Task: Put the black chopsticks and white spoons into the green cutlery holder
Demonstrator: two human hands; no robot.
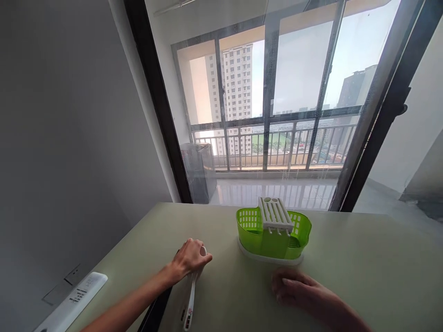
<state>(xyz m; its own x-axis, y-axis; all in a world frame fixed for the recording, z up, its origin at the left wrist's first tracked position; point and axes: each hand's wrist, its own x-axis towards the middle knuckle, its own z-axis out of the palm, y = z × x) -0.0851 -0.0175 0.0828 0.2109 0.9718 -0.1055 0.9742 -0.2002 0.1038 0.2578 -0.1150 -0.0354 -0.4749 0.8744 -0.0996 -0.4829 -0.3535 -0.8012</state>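
Note:
My left hand [189, 258] is closed at the upper end of a white long-handled utensil [191, 302]. A rounded white edge shows between the thumb and fingers, but the hand hides the utensil's head. Under my left forearm lies a long black object [157, 309], mostly covered. My right hand [292, 285] is low over the table, just in front of the basket, its fingers curled in and slightly blurred; nothing shows in it. A green two-sided basket [268, 244] stands upright on a white base. Its white slotted rack [276, 214] has round holes and small front hooks.
The pale green table [363, 258] reaches back to a dark-framed glass door [242, 189]. At the left edge lies a white power strip [74, 299], beside the grey wall [69, 138]. Behind the glass is a balcony with a grey box-shaped object [199, 170].

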